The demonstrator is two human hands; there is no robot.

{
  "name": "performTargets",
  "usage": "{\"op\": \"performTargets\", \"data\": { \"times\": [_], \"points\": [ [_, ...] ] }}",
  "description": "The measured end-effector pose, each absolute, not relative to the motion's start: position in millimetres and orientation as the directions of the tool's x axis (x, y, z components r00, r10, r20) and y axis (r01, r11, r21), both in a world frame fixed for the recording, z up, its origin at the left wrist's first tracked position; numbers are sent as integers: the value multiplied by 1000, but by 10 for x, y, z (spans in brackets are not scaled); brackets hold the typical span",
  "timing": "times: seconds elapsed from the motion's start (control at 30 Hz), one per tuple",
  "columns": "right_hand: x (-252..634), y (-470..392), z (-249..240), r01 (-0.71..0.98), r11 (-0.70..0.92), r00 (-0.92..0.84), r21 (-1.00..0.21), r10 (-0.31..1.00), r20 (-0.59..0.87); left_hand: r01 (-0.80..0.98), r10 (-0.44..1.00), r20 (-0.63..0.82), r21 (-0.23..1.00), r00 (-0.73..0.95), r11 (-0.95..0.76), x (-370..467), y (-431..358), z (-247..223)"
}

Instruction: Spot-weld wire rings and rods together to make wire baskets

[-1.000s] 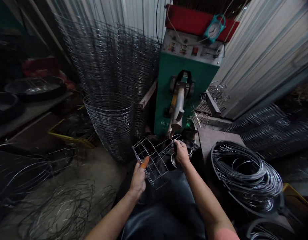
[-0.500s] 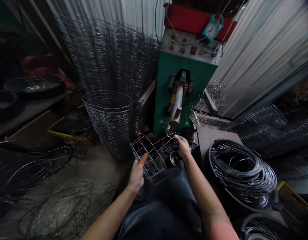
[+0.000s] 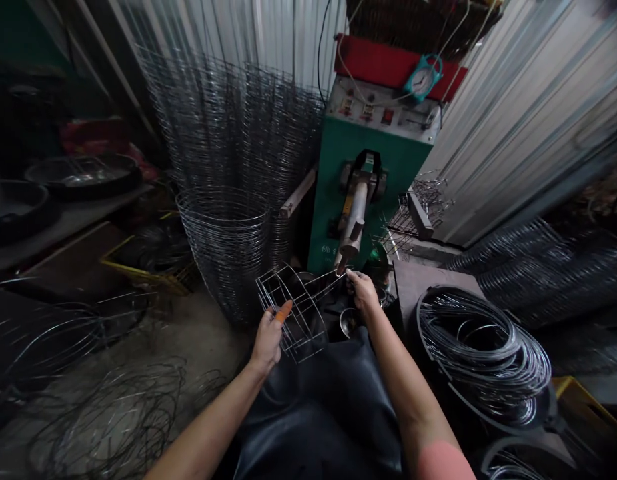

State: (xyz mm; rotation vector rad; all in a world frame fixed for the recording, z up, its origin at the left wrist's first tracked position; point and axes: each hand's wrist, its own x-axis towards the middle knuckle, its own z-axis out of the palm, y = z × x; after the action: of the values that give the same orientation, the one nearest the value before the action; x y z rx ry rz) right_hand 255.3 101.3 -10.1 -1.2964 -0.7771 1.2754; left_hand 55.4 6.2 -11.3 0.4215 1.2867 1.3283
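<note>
Dead ahead, machine [image 3: 388,157]; left of it, stacked wire baskets [image 3: 228,247]; nearer on the right, coiled wire [image 3: 488,353] in tub [image 3: 451,388]; and here, before machine, wire rack [image 3: 298,307] between left hand [image 3: 268,340] and right hand [image 3: 362,291].

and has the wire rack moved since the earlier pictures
Yes. Judged against the green machine, the wire rack has shifted slightly left and up in the view.

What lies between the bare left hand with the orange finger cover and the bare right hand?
In the head view, a silver wire-grid rack stretches from the left hand toward the right hand.
</note>
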Motion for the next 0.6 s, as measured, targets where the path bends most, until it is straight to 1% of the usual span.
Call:
{"op": "performTargets", "data": {
  "times": [0.17, 0.33, 0.43, 0.5, 0.53, 0.57, 0.6],
  "points": [
    [2501, 1058, -103, -208, -175, 227, -962, 948, -222, -445, 827, -523, 803, -206, 397, 510, 90, -90],
    [2521, 1061, -107, -188, -182, 203, -965, 954, -219, -423, 813, -533, 809, -235, 408, 483, 124, -113],
    [2707, 849, -238, -141, -201, 222, -969, 948, -229, -444, 828, -515, 809, -223, 384, 472, 210, -132],
    [2861, 591, -421, -39, -260, 249, -965, 933, -261, -471, 854, -476, 815, -212, 338, 486, 269, -166],
    [2920, 460, -537, 59, -305, 263, -951, 923, -280, -478, 871, -449, 820, -200, 314, 499, 280, -187],
    [2953, 351, -661, 197, -354, 295, -914, 911, -289, -473, 889, -416, 833, -191, 288, 512, 272, -210],
    [2948, 284, -788, 366, -369, 299, -854, 916, -267, -457, 909, -375, 851, -183, 259, 522, 246, -231]
  ]
}}
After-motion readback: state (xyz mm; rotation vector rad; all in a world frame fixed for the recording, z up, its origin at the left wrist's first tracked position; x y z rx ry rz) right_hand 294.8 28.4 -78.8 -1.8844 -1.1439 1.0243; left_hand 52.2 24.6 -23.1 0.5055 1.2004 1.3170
